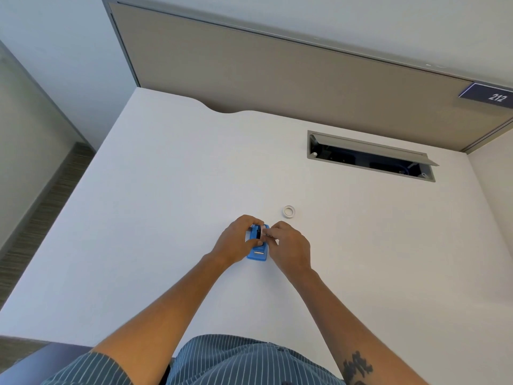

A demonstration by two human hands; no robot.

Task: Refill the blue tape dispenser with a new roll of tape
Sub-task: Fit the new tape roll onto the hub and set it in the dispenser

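Note:
The blue tape dispenser sits on the white desk, its cutter end toward me. My left hand grips its left side, fingers curled over the top. My right hand pinches something pale at the dispenser's top, most likely the roll or its core; my fingers hide most of it. A small white ring of tape lies flat on the desk just beyond and to the right of my right hand, apart from it.
An open cable hatch with a raised grey lid is set into the desk at the back right. A beige partition runs along the desk's far edge. Carpeted floor lies to the left.

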